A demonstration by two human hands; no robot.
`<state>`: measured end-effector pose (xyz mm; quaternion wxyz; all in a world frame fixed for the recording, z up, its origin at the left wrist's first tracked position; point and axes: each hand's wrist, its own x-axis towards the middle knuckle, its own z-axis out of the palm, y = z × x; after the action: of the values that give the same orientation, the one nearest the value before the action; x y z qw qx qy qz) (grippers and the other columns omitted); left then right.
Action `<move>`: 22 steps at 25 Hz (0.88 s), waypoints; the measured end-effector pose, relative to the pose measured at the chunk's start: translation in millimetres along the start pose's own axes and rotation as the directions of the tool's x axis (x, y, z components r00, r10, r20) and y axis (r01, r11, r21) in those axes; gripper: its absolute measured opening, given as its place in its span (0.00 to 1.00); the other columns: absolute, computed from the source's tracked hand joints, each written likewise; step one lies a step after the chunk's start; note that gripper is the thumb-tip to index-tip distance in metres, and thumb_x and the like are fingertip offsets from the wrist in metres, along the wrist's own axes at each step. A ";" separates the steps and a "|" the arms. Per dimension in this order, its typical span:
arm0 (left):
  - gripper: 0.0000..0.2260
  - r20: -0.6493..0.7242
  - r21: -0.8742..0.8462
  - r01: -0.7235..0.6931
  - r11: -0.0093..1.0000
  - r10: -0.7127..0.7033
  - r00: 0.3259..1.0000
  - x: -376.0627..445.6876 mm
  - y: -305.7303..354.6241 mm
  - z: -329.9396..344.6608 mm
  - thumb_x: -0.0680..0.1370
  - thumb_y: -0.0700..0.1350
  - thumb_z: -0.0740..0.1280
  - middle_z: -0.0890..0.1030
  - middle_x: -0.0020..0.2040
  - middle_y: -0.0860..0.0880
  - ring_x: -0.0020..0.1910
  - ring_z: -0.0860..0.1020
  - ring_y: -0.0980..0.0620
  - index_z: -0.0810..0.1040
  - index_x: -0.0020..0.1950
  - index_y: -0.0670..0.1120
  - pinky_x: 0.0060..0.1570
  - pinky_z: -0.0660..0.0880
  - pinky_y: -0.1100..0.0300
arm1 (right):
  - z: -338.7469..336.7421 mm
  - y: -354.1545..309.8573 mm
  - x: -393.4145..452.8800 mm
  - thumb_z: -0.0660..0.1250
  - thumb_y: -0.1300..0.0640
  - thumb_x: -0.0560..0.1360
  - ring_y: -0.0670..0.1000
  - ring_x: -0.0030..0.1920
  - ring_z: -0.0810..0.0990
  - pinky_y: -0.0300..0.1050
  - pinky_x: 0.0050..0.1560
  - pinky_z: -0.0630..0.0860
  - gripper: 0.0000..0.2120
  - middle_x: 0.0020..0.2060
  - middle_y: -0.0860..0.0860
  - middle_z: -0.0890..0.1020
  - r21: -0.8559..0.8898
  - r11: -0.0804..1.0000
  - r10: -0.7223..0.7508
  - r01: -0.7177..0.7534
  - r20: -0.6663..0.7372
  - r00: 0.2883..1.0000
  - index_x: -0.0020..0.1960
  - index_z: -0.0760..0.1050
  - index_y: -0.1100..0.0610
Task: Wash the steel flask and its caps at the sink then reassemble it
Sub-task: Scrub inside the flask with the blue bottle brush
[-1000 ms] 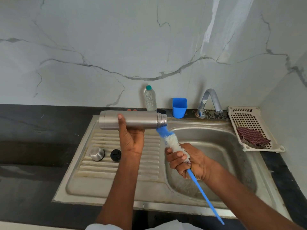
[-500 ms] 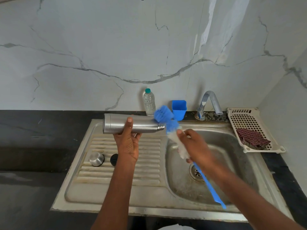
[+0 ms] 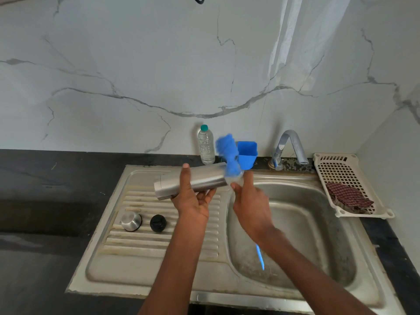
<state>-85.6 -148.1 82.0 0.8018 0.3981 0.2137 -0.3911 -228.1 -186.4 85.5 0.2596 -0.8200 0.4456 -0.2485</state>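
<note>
You are scrubbing: left hand (image 3: 193, 201) gripping the flask (image 3: 193, 181) mid-frame, right-hand (image 3: 250, 205) fingers clamped on the brush (image 3: 228, 155); next, aim it into the mouth.

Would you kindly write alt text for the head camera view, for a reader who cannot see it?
Over a steel sink, the left hand holds a steel flask sideways while the right hand grips a blue bottle brush at its mouth. A steel cap and black cap sit on the drainboard.
</note>
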 end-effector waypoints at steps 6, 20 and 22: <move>0.34 0.040 -0.170 0.054 0.984 -0.048 0.998 5.6 28.6 13.2 0.72 0.55 0.81 0.81 0.62 0.37 0.56 0.83 0.36 0.71 0.70 0.41 0.45 0.84 0.36 | 6.4 21.6 -34.5 0.63 0.58 0.84 0.55 0.39 0.83 0.54 0.36 0.78 0.15 0.41 0.50 0.83 -0.027 1.000 0.013 -0.009 0.151 0.988 0.62 0.58 0.49; 0.40 0.003 -0.054 0.032 0.998 -0.032 0.999 -9.1 17.1 8.2 0.67 0.55 0.84 0.81 0.62 0.37 0.55 0.84 0.35 0.70 0.72 0.45 0.42 0.84 0.34 | 6.1 31.0 -5.1 0.64 0.66 0.81 0.53 0.36 0.80 0.37 0.30 0.67 0.17 0.49 0.55 0.85 -0.076 0.997 -0.029 0.028 -0.017 0.999 0.65 0.61 0.54; 0.40 -0.001 -0.070 0.015 0.997 -0.015 1.000 -9.9 16.4 9.0 0.68 0.55 0.83 0.82 0.61 0.37 0.54 0.84 0.35 0.70 0.72 0.45 0.41 0.85 0.35 | 1.3 19.4 8.5 0.64 0.67 0.80 0.59 0.44 0.85 0.48 0.35 0.73 0.18 0.51 0.55 0.86 -0.085 0.996 -0.025 0.020 -0.049 0.999 0.66 0.63 0.56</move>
<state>-78.2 -144.7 101.5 0.8121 0.3685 0.2307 -0.3892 -234.8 -202.5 73.5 0.2108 -0.8287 0.4527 -0.2526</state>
